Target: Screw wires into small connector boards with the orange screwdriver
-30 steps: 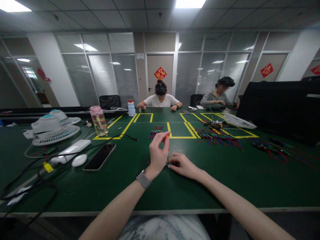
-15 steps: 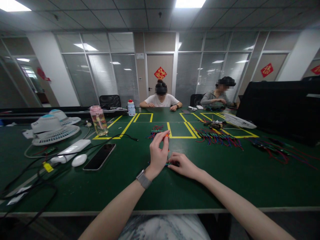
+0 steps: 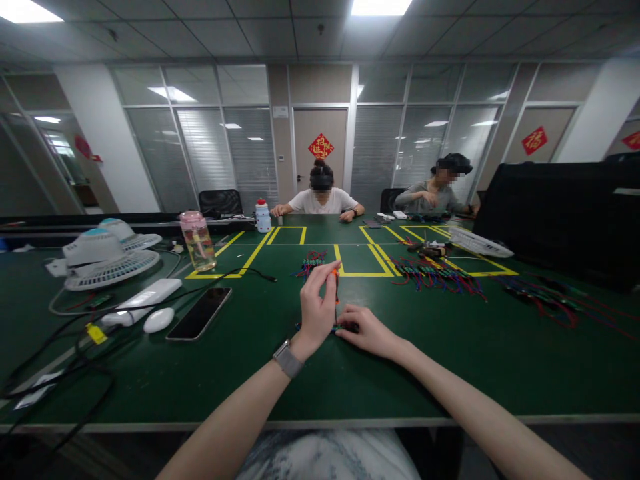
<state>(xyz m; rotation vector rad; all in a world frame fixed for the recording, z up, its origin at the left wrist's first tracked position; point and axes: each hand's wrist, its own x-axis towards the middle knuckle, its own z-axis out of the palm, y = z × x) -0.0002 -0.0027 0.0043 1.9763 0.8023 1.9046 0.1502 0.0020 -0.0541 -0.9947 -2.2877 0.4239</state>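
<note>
In the head view, my left hand (image 3: 317, 303) is closed around the handle of an upright screwdriver (image 3: 337, 288) with orange parts. Its thin shaft points down at a small circuit board (image 3: 338, 328) on the green table, and the tip's exact contact cannot be made out. My right hand (image 3: 367, 331) lies low beside it, thumb and fingers pinched at the board's right side. Most of the board is hidden by the hands. Just beyond them lies a small group of boards with red and blue wires (image 3: 313, 262).
Several wired boards (image 3: 440, 275) lie at the right, near hand tools (image 3: 429, 250). To the left are a phone (image 3: 200, 315), a white oval case (image 3: 159, 321), a power strip (image 3: 145, 300), cables, a pink-lidded bottle (image 3: 197, 243) and white fans (image 3: 113, 257). Two people sit across the table.
My hands stay almost in place, with the screwdriver turned slightly. Across the table, one person's hand has moved outward beside the spotted bottle; the other person's arm has lifted.
</note>
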